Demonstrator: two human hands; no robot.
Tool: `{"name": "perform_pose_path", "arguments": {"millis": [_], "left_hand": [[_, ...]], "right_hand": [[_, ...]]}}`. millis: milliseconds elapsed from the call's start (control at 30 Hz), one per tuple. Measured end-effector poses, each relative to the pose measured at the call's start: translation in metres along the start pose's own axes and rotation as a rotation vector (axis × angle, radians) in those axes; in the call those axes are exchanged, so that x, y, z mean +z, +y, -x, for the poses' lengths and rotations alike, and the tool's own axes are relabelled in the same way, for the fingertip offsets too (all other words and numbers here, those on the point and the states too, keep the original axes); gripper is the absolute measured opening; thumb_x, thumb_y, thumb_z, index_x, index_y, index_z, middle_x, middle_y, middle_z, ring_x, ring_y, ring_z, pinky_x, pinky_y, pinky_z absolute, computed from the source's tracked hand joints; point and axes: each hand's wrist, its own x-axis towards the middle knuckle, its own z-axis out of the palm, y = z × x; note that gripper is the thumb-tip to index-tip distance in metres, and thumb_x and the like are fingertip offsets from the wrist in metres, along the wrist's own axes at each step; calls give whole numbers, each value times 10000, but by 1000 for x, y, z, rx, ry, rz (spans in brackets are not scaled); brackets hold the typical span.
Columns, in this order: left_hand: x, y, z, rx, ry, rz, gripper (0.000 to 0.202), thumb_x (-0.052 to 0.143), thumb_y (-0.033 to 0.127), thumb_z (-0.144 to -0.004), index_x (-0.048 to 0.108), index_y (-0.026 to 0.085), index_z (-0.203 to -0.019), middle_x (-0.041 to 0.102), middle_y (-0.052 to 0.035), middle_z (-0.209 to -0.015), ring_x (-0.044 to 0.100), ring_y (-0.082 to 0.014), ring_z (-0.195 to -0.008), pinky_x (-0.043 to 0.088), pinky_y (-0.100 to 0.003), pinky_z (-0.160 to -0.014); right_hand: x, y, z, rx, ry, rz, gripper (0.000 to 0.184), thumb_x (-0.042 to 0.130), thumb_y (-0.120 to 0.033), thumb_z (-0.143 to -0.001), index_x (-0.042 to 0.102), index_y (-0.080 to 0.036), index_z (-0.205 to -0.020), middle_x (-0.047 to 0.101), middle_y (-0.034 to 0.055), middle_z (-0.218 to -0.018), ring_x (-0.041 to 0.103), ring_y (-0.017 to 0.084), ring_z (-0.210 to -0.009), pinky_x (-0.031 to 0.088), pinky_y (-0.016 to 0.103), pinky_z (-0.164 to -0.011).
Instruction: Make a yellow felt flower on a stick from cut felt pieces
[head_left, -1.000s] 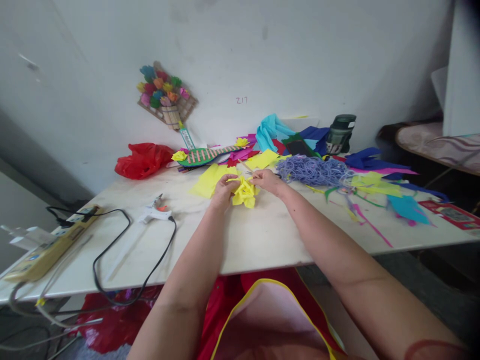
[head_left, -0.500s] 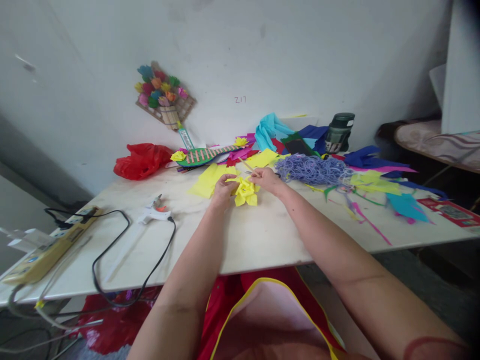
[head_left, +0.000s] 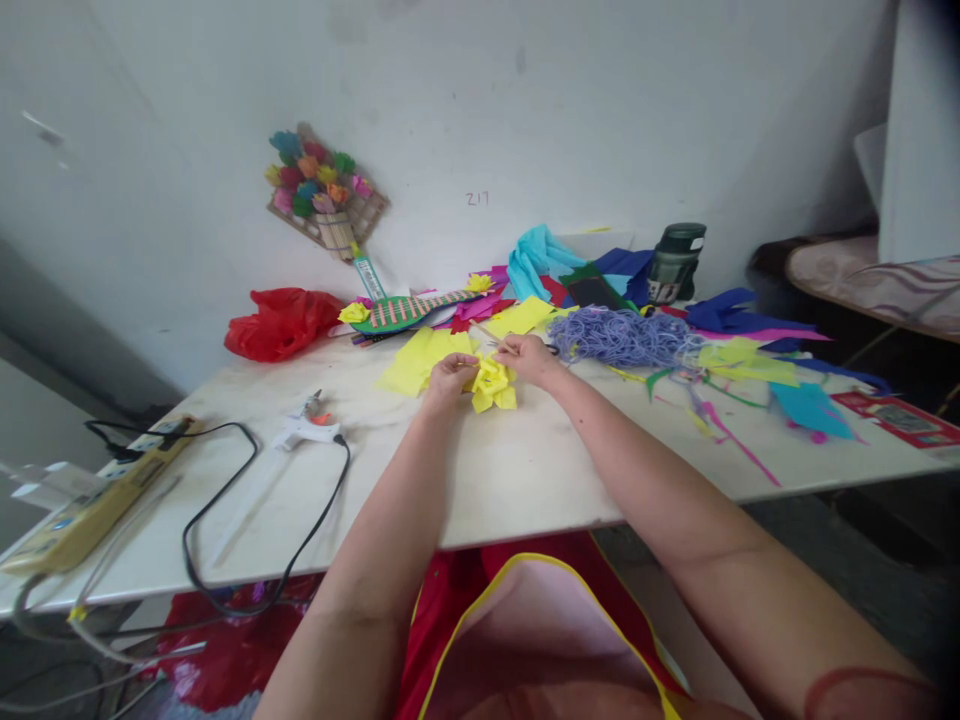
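Observation:
A yellow paper flower point(head_left: 493, 388) with pointed petals sits between my hands just above the white table point(head_left: 525, 470). My left hand point(head_left: 451, 378) pinches the flower's left edge between thumb and fingers. At its right side, my right hand point(head_left: 529, 358) is closed on a thin wooden stick point(head_left: 487, 333), which points up and to the left. Some of the flower's inner folds are too small to make out. Behind my left hand lies a flat piece of yellow paper point(head_left: 412, 362).
A white glue gun point(head_left: 300, 430) with a black cord and a power strip point(head_left: 97, 500) are on the left. A red plastic bag point(head_left: 279, 323) lies at the back. Tangled purple string point(head_left: 626, 338), coloured paper scraps and a dark bottle point(head_left: 676, 262) are on the right.
Both hands stay at the flower with only slight finger shifts. The flower has turned a little, and my left fingers sit closer over its edge.

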Motion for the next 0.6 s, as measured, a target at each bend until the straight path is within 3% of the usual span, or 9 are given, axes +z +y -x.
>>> {"name": "perform_pose_path", "arguments": {"millis": [600], "left_hand": [[-2,-1,-4,-124,66,-87,260,762,376,-584,638,192,-721,653,-9,-671,600,-147,-600,448,-242,-525]], "right_hand": [[1,0,2,-26,-7,-20,209,667,-288,-707,510,-213,-591,494,-52,-603,475,141,-687,362,266,-688]]}}
